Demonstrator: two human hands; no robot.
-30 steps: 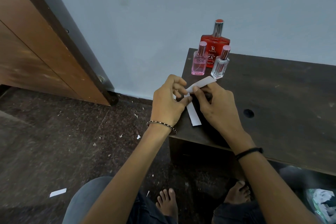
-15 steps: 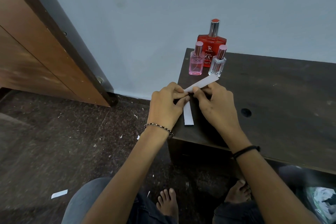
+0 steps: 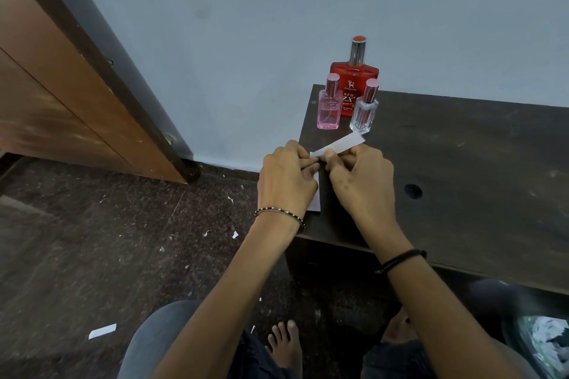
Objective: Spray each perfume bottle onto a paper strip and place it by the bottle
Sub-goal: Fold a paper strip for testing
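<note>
Three perfume bottles stand at the table's far left corner: a large red bottle (image 3: 354,83) at the back, a small pink bottle (image 3: 328,108) front left and a small clear bottle (image 3: 365,111) front right. My left hand (image 3: 286,178) and my right hand (image 3: 360,184) meet just in front of them, both pinching white paper strips. One paper strip (image 3: 343,144) angles up towards the clear bottle. A second strip (image 3: 315,203) hangs down below my left hand, mostly hidden by it.
The dark wooden table (image 3: 462,163) has a round hole (image 3: 413,191) to the right of my hands. A brown door (image 3: 61,95) leans on the left. The dark floor holds paper scraps, including a white slip (image 3: 102,331). My bare feet are below the table edge.
My hands have stayed together on the strips, shifting slightly down and left. The lower strip is now more covered by my left hand. The bottles have not moved.
</note>
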